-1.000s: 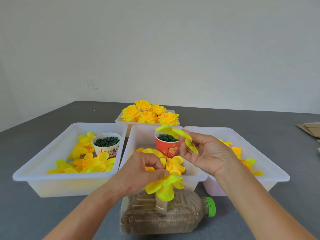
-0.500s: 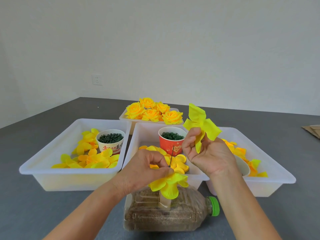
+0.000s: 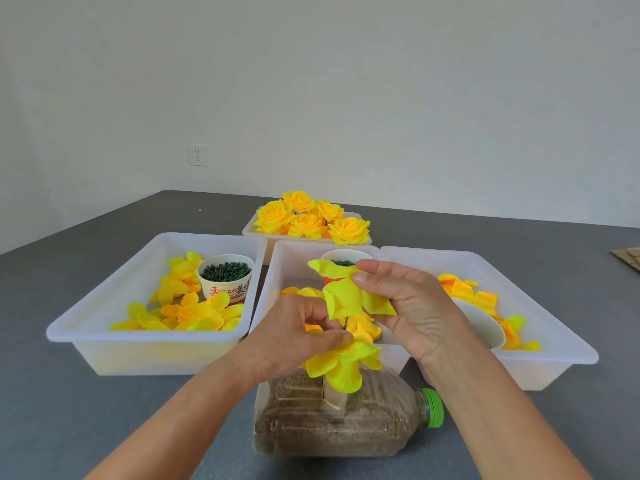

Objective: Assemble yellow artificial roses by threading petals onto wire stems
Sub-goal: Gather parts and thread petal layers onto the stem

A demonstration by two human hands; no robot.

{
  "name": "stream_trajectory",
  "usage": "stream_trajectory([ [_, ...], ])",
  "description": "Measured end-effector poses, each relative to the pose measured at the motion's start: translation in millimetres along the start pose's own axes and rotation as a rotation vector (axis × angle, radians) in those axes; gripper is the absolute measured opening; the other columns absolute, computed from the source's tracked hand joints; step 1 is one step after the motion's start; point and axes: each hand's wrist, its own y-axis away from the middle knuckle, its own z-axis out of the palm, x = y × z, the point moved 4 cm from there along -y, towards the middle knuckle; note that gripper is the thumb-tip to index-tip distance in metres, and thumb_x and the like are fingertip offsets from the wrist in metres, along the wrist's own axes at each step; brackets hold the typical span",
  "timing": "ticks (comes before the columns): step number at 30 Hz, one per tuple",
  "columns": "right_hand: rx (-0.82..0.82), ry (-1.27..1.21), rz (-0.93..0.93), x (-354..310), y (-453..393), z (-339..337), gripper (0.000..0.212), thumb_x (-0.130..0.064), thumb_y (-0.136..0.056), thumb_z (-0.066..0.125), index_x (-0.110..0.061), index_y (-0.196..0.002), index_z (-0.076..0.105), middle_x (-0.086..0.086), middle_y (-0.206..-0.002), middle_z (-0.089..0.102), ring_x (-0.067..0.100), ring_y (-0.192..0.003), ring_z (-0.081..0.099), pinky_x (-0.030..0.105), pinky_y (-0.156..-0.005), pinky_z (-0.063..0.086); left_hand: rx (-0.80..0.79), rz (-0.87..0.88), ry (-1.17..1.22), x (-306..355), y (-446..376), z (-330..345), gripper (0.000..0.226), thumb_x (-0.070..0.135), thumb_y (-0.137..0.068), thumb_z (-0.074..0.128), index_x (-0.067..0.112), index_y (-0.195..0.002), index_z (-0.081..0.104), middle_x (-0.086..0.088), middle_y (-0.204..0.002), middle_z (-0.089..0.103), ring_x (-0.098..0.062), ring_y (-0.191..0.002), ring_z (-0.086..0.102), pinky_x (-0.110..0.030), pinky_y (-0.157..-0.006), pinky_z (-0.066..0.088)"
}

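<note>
Head view. Centre frame: right hand (image 3: pixel 412 306) pinches a yellow petal piece (image 3: pixel 343 296) between thumb and fingertips, holding it above the left hand. Left hand (image 3: pixel 294 337), fingers curled, grips a part-built rose (image 3: pixel 343 365) just over a bottle (image 3: pixel 346 424) lying at lower centre. Loose petals (image 3: pixel 187 310) fill the left tray (image 3: pixel 104 327). Finished roses (image 3: pixel 311 218) sit in the tray at upper centre.

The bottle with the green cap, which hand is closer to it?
Left. The left hand pinches petals right above the bottle, over its middle. The right hand holds a petal piece higher up, farther from it.
</note>
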Motion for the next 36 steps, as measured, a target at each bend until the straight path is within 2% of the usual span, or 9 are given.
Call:
stream_trajectory([
  [5, 0.031, 0.167, -0.044, -2, 1, 2, 0.017, -0.005, -0.064, 0.077, -0.016, -0.076, 0.072, 0.001, -0.07, 0.072, 0.017, -0.067, 0.064, 0.032, -0.068, 0.05, -0.035, -0.016, 0.046, -1, 2, 1, 0.019, 0.011, -0.083, 0.069, 0.027, -0.072, 0.07, 0.014, -0.07, 0.069, 0.0, -0.068, 0.062, -0.022, -0.068, 0.053],
  [8, 0.045, 0.192, -0.057, -5, 3, 2, 0.014, -0.005, -0.067, 0.076, -0.018, -0.073, 0.072, -0.001, -0.068, 0.071, 0.016, -0.066, 0.063, 0.032, -0.066, 0.05, -0.017, -0.03, 0.036, -3, 0, 1, 0.007, 0.012, -0.082, 0.069, 0.011, -0.075, 0.071, 0.0, -0.073, 0.071, -0.007, -0.07, 0.062, -0.036, -0.072, 0.053],
  [10, 0.051, 0.2, -0.056, -6, 3, 1, 0.013, -0.005, -0.069, 0.075, -0.018, -0.071, 0.072, -0.002, -0.067, 0.071, 0.016, -0.067, 0.063, 0.033, -0.068, 0.051, -0.003, -0.04, 0.03, -3, -1, 1, 0.014, 0.014, -0.082, 0.07, 0.0, -0.08, 0.069, -0.014, -0.079, 0.069, -0.017, -0.072, 0.061, -0.043, -0.074, 0.052],
  [12, 0.055, 0.223, -0.052, -7, 2, 0, 0.013, -0.006, -0.069, 0.075, -0.018, -0.07, 0.072, -0.002, -0.069, 0.07, 0.017, -0.07, 0.063, 0.034, -0.073, 0.051, 0.0, -0.038, 0.033, -3, -1, 1, 0.014, 0.014, -0.082, 0.07, 0.0, -0.081, 0.07, -0.016, -0.082, 0.069, -0.023, -0.075, 0.063, -0.044, -0.076, 0.051],
  [21, -0.014, 0.342, -0.029, -19, 3, 1, 0.014, -0.002, -0.071, 0.074, -0.016, -0.072, 0.071, 0.004, -0.072, 0.069, 0.016, -0.065, 0.062, 0.028, -0.061, 0.053, 0.004, 0.03, 0.0, 0, -1, 1, 0.013, 0.012, -0.08, 0.072, 0.0, -0.078, 0.072, -0.011, -0.082, 0.071, -0.023, -0.082, 0.064, -0.029, -0.079, 0.051],
  [24, -0.023, 0.39, -0.072, -22, 4, 2, 0.015, -0.001, -0.072, 0.074, -0.016, -0.073, 0.071, -0.002, -0.066, 0.069, 0.01, -0.058, 0.062, 0.023, -0.055, 0.052, 0.003, 0.038, -0.002, -2, -1, 1, 0.014, 0.01, -0.08, 0.071, -0.004, -0.083, 0.071, -0.013, -0.087, 0.071, -0.025, -0.086, 0.065, -0.033, -0.081, 0.052],
  [27, -0.023, 0.436, -0.117, -23, 5, 2, 0.016, -0.002, -0.072, 0.074, -0.017, -0.072, 0.071, -0.008, -0.061, 0.068, 0.003, -0.054, 0.06, 0.016, -0.05, 0.049, 0.009, 0.029, 0.009, -6, -2, 2, 0.015, 0.01, -0.08, 0.072, -0.004, -0.084, 0.072, -0.01, -0.087, 0.072, -0.021, -0.087, 0.066, -0.025, -0.082, 0.052],
  [33, -0.076, 0.508, -0.106, -21, 7, 1, 0.02, 0.001, -0.074, 0.072, -0.019, -0.072, 0.071, 0.0, -0.072, 0.069, 0.013, -0.066, 0.059, 0.023, -0.062, 0.048, -0.048, 0.054, 0.069, -1, 1, 2, 0.011, 0.016, -0.084, 0.067, 0.023, -0.087, 0.075, 0.014, -0.086, 0.073, -0.002, -0.084, 0.066, -0.014, -0.075, 0.048],
  [36, -0.078, 0.528, -0.101, -20, 8, 1, 0.02, 0.001, -0.073, 0.072, -0.019, -0.073, 0.073, 0.002, -0.076, 0.069, 0.014, -0.069, 0.059, 0.026, -0.065, 0.048, -0.075, 0.061, 0.069, 2, 3, -1, 0.014, 0.015, -0.085, 0.066, 0.021, -0.094, 0.075, 0.013, -0.095, 0.072, -0.003, -0.092, 0.066, -0.012, -0.08, 0.046],
])
